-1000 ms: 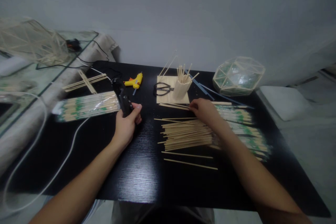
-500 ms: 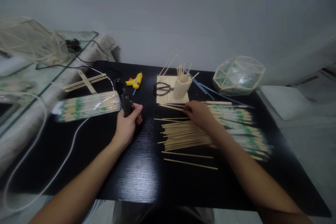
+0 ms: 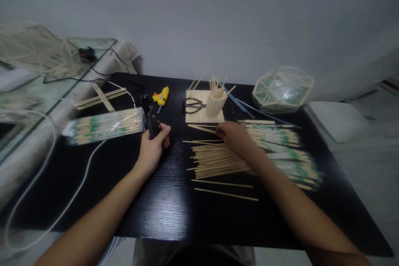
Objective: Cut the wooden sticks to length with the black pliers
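Note:
My left hand [image 3: 152, 145] is wrapped around a black hand tool [image 3: 151, 120], held upright over the table; its exact kind is hard to make out. To the right, my right hand [image 3: 233, 135] has its fingers pinched together at the ends of a few thin wooden sticks [image 3: 201, 128], and the fingertips are partly hidden. Just below that hand lies a loose pile of wooden sticks [image 3: 215, 160]. Two single sticks [image 3: 226, 194] rest nearer the front. Beyond the right hand stands a stick-walled cup [image 3: 215, 107] with sticks in it, on a wooden board [image 3: 196, 118] beside black-handled scissors [image 3: 191, 106].
A yellow glue gun [image 3: 161, 97] lies behind the black tool. Bagged sticks lie at left [image 3: 106, 126] and right [image 3: 289, 156]. A faceted terrarium-like frame [image 3: 283, 90] stands back right. A white cable [image 3: 84, 178] loops across the left of the black table [image 3: 162, 216].
My left hand and the black tool have shifted slightly right. My right hand has moved a little left and down, and the stick ends by it moved slightly left.

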Tool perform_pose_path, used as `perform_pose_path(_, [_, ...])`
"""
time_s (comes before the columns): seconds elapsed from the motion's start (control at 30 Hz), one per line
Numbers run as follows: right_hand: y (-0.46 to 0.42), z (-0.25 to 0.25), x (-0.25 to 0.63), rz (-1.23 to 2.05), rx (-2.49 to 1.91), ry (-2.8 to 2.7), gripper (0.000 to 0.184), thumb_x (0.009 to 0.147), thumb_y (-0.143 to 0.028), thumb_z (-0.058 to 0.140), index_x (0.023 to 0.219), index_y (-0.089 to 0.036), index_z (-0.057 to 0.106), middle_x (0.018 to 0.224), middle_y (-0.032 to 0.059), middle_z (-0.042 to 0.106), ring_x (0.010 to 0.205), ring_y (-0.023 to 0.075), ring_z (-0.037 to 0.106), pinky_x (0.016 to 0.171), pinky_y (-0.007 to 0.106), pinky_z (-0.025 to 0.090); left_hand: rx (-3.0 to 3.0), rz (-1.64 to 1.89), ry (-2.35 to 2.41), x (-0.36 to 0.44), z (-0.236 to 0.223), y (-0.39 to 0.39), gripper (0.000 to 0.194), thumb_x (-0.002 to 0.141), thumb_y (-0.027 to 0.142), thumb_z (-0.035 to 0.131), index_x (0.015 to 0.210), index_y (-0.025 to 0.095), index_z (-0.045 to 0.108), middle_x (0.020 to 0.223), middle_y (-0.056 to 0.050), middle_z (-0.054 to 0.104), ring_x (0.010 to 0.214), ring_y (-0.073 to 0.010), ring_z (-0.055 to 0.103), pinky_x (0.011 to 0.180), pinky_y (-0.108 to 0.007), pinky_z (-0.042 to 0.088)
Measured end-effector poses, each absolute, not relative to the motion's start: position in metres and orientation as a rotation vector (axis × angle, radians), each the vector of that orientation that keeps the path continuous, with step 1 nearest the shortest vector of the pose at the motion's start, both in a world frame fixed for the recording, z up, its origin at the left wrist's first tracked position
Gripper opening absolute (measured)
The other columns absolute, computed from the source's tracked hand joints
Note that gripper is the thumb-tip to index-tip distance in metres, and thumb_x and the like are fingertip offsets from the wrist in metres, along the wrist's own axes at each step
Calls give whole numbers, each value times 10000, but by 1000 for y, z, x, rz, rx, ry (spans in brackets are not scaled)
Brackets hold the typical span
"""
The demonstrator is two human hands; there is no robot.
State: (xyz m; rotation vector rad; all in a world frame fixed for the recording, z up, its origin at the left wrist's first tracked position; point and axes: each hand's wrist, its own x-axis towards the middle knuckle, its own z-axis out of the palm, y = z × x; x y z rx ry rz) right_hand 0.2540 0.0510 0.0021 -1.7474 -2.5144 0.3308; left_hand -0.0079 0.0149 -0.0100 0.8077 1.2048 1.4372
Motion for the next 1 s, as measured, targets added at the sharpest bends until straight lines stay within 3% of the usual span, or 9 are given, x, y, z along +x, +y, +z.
perform_pose_path(0.17, [52,1,256,285,-1789,-2582,144,956,-155,595,964,-179,737,988,83,749,931,222,665,761,290,416,801,1423,1206,-8,-9,15,250,722,302,808,772,176,599,520,77,438,435,-69,398,430,-209,326])
perform_pose_path(0.43, [48,-7,252,161,-1760,-2705,174,974,-131,519,1011,-77,680,984,206,694,969,316,612,780,362,412,813,1401,1219,-7,-13,16,264,719,320,817,782,175,606,526,75,449,438,-69,401,433,-208,337])
perform_pose_path(0.57, [48,2,252,132,-1678,-2692,184,988,-120,469,995,-91,651,999,204,676,955,306,596,792,365,406,811,1403,1221,-8,-15,16,267,719,321,821,785,174,607,524,77,449,437,-68,399,434,-209,336])
perform_pose_path(0.8, [37,39,247,836,-1262,-2140,86,987,-245,566,964,-186,625,800,28,711,708,161,643,701,274,468,794,1392,1220,-6,-10,14,265,721,320,815,790,174,604,530,75,447,440,-67,399,433,-204,333])
perform_pose_path(0.9, [32,46,247,1076,-1105,-1853,163,885,-351,722,897,-195,679,816,28,730,762,174,688,708,284,519,786,1397,1197,-6,-9,14,264,740,346,800,790,174,606,534,70,451,437,-70,402,427,-203,336])
perform_pose_path(1.0, [32,51,251,1289,-1073,-1582,279,724,-403,867,815,-194,706,739,11,700,686,165,664,635,282,518,785,1400,1202,-8,-11,15,266,761,371,790,790,171,617,529,66,452,436,-72,405,426,-203,337])
